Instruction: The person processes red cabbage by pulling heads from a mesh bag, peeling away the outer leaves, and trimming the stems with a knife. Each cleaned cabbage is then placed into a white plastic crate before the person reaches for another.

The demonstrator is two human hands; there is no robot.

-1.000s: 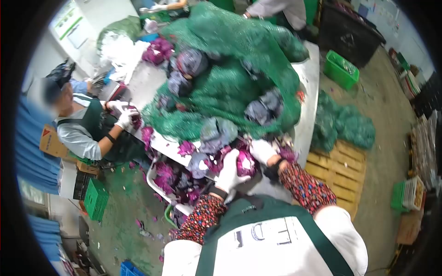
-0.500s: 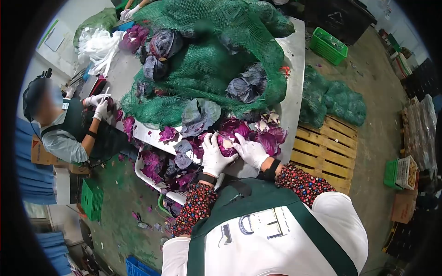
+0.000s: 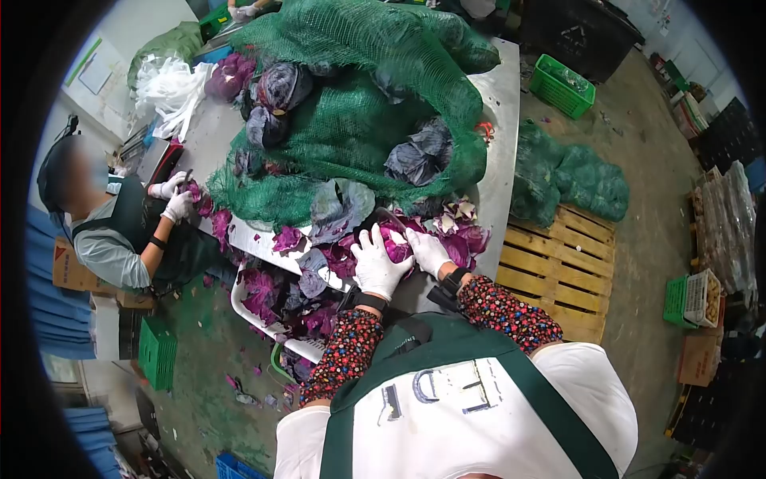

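A purple-red cabbage [image 3: 394, 243] with a pale cut patch lies at the near edge of the metal table. My left hand [image 3: 381, 265], in a white glove, grips it from the left with the fingers spread over its top. At its right side my gloved right hand [image 3: 428, 253] is closed, with the fingertips right at the cabbage. A thin dark edge shows just beyond these fingers; I cannot tell what the right hand holds. Loose purple leaves and pale trimmings [image 3: 459, 214] lie around both hands. A large grey-purple outer leaf [image 3: 341, 211] rests beyond the left hand.
A green mesh sack [image 3: 335, 128] with whole cabbages [image 3: 419, 152] covers much of the metal table [image 3: 499, 120]. A white bin [image 3: 243, 299] of leaves stands below the near edge. At left, a co-worker's gloved hands [image 3: 175, 199] work on cabbage. A wooden pallet [image 3: 562, 255] lies at right.
My right hand has drawn its fingers closed beside the cabbage, and a thin dark edge now shows beyond it. My left fingers have spread further over the top. The view has shifted slightly.
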